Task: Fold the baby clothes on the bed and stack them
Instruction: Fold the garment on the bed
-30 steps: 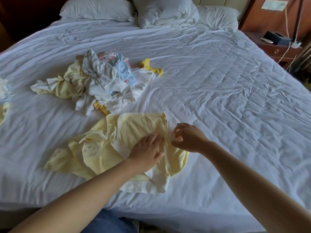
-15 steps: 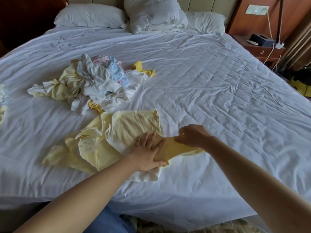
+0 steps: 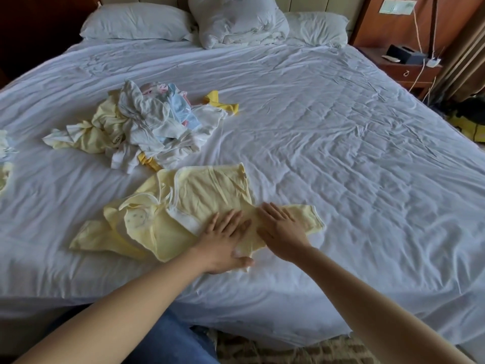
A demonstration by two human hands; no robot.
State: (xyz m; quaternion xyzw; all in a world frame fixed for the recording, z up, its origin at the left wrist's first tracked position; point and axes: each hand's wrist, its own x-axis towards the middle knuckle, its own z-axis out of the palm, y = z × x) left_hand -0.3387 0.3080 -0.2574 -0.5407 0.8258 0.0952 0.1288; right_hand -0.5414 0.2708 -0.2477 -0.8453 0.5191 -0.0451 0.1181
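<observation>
Having let go, right hand (image 3: 282, 232) lies flat beside flat left hand (image 3: 223, 240) on yellow garment (image 3: 210, 190).

Bedroom: white-sheeted bed (image 3: 328, 143), pillows (image 3: 136, 22), nightstand (image 3: 412, 72).

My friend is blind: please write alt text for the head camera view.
A person's left hand and right hand press flat on a pale yellow cotton baby garment spread on a white-sheeted bed. Behind it lies a jumbled heap of white, yellow and blue baby clothes.
</observation>
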